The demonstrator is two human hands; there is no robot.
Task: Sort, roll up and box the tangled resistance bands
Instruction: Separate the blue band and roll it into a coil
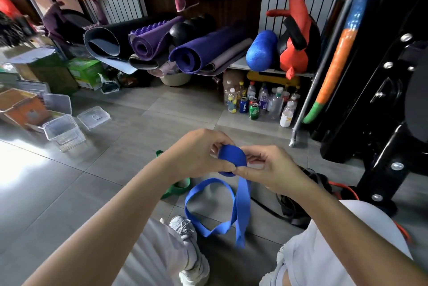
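A blue resistance band [232, 157] is partly wound into a roll held above the floor. My left hand [199, 154] grips the roll from the left, thumb underneath. My right hand [269, 168] pinches it from the right. The loose tail of the band hangs down in a loop [209, 207] to the floor between my legs. A green band [177, 189] lies on the tiles under my left forearm, partly hidden. Black bands [294, 207] and an orange one [347, 189] lie in a pile under my right arm.
Clear plastic boxes [63, 131] and a lid [93, 116] stand on the floor at the left, beside an orange-lined box [22, 106]. Rolled mats [196, 54] are stacked at the back. Bottles and cans [253, 101] cluster by a rack leg [293, 141]. A black machine [382, 123] fills the right.
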